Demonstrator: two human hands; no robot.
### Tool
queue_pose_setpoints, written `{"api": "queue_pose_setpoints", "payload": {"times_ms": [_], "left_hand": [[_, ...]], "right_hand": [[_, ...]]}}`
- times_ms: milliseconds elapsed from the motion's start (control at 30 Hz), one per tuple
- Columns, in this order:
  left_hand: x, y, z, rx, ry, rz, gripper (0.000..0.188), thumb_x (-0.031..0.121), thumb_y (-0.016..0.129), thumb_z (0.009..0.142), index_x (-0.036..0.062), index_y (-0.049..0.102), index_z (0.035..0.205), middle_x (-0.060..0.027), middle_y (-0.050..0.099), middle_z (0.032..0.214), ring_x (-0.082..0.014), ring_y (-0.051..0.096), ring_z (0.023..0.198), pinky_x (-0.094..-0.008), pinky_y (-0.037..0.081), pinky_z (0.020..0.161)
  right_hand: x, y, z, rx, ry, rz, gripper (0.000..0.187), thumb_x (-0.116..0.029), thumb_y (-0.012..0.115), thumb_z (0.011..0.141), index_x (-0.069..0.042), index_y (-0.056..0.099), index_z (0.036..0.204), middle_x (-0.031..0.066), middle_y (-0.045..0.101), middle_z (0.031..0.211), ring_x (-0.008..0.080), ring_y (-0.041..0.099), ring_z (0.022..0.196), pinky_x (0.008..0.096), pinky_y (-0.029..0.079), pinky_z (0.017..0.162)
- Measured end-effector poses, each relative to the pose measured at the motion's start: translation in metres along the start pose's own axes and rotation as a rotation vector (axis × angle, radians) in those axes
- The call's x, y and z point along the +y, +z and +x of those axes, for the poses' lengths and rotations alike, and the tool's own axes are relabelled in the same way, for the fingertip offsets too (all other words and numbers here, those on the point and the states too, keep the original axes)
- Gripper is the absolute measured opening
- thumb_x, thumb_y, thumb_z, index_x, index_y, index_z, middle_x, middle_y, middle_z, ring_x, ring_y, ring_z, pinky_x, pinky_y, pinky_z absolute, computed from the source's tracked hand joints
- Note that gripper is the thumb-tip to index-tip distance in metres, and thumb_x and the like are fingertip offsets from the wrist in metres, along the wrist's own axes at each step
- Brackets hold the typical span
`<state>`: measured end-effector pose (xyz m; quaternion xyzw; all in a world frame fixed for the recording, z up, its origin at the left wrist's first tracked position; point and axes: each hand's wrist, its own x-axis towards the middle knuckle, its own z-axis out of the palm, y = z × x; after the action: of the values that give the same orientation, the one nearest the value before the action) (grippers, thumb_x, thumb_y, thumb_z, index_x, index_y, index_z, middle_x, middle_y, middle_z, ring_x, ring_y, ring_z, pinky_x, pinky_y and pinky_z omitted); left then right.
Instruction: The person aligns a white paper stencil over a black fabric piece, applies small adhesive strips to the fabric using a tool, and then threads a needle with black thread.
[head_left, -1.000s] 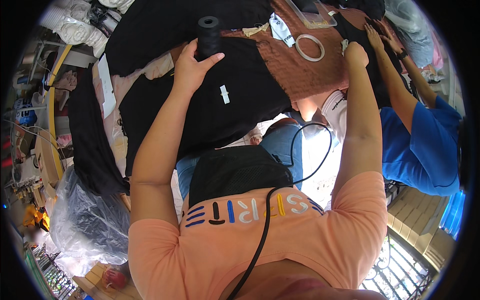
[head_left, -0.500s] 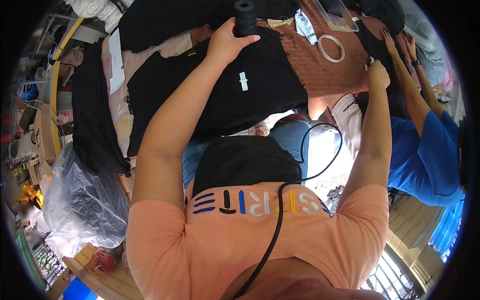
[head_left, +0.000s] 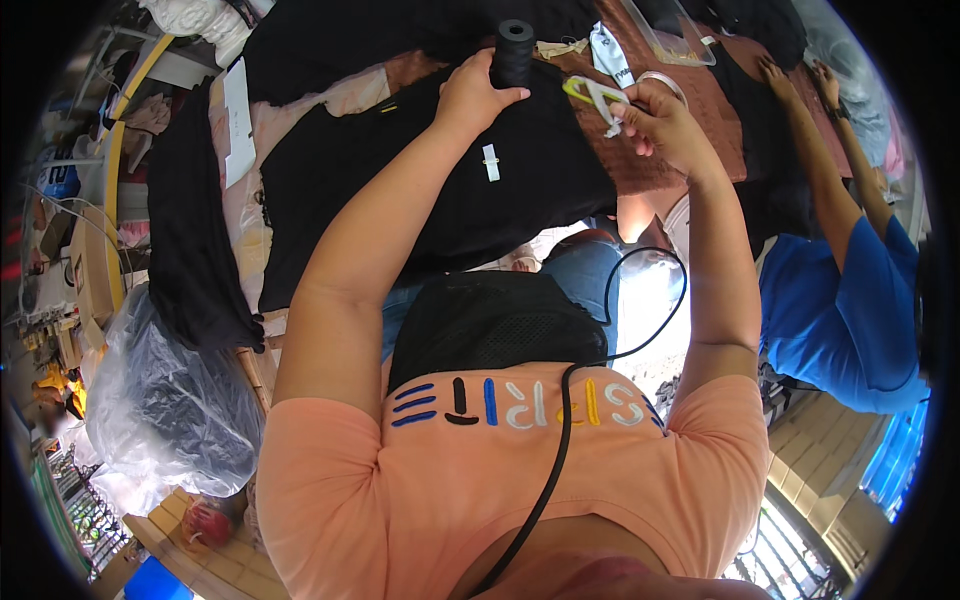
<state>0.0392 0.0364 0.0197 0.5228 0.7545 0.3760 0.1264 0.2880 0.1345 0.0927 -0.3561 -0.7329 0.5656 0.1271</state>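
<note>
My left hand (head_left: 473,97) grips the base of a black thread spool (head_left: 514,55), thumb and fingers around it, over black cloth (head_left: 400,180) on the table. To its right, my right hand (head_left: 668,128) is closed on what look like thread snips (head_left: 597,97), yellow-green with white wrapping. Their tips point left toward the spool and stay apart from it. Behind the right hand a pale ring (head_left: 667,82) is partly hidden on the brown textured cloth (head_left: 620,150). A small white label (head_left: 491,162) lies on the black cloth below the spool.
At the right, a co-worker's arms (head_left: 812,150) in blue sleeves reach over dark cloth. A clear plastic box (head_left: 680,40) and a white printed tag (head_left: 608,55) lie at the back. A white card strip (head_left: 238,120) is at the left. A black cable (head_left: 565,430) hangs across my front.
My right hand has come left from the brown cloth's right side, and the thread snips now show in it. My left hand and the spool have shifted slightly right and nearer.
</note>
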Motion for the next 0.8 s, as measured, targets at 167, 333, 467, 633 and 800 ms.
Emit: {"api": "queue_pose_setpoints", "payload": {"times_ms": [167, 333, 467, 633, 800], "left_hand": [[-0.004, -0.018, -0.025, 0.157, 0.085, -0.136, 0.071, 0.02, 0.075, 0.078, 0.0048, 0.042, 0.139, -0.014, 0.059, 0.126, -0.0232, 0.054, 0.12, -0.0355, 0.042, 0.099], [0.06, -0.057, -0.071, 0.023, 0.298, -0.241, 0.052, 0.022, 0.075, 0.08, 0.0096, 0.058, 0.127, -0.0075, 0.063, 0.12, -0.0199, 0.055, 0.116, -0.0335, 0.04, 0.101], [0.079, -0.062, -0.076, -0.131, 0.142, -0.471, 0.028, 0.016, 0.071, 0.084, 0.0058, 0.068, 0.11, -0.0054, 0.07, 0.098, -0.0119, 0.064, 0.092, -0.0261, 0.049, 0.083], [0.08, -0.059, -0.085, -0.029, 0.095, -0.648, 0.014, 0.01, 0.068, 0.086, 0.0034, 0.07, 0.098, -0.0052, 0.07, 0.094, -0.0097, 0.064, 0.083, -0.0239, 0.05, 0.076], [0.08, -0.057, -0.109, -0.059, 0.627, -0.081, 0.018, 0.024, 0.077, 0.074, 0.0146, 0.073, 0.088, -0.0021, 0.064, 0.114, -0.0251, 0.053, 0.115, -0.0359, 0.042, 0.094]], "right_hand": [[-0.014, 0.01, -0.012, 0.049, -0.096, -0.073, 0.018, -0.021, 0.064, 0.091, -0.003, 0.065, 0.096, -0.0004, 0.065, 0.074, 0.0044, 0.058, 0.056, 0.017, 0.041, 0.05], [-0.039, 0.026, -0.028, 0.007, -0.149, 0.003, 0.016, -0.019, 0.066, 0.09, -0.003, 0.067, 0.094, 0.0011, 0.067, 0.076, 0.0043, 0.06, 0.062, 0.0176, 0.043, 0.053], [-0.048, 0.038, -0.035, 0.029, -0.284, 0.085, 0.016, -0.02, 0.067, 0.09, -0.003, 0.068, 0.091, 0.0025, 0.068, 0.079, 0.005, 0.061, 0.065, 0.017, 0.043, 0.057], [-0.045, 0.043, -0.032, 0.203, -0.327, 0.292, 0.021, -0.022, 0.057, 0.096, -0.002, 0.064, 0.097, 0.0064, 0.068, 0.086, 0.0095, 0.063, 0.071, 0.0206, 0.048, 0.065], [-0.048, 0.039, -0.035, 0.079, -0.323, 0.775, 0.022, -0.021, 0.046, 0.1, -0.003, 0.058, 0.102, 0.0057, 0.064, 0.078, 0.014, 0.064, 0.067, 0.0263, 0.053, 0.064]]}}
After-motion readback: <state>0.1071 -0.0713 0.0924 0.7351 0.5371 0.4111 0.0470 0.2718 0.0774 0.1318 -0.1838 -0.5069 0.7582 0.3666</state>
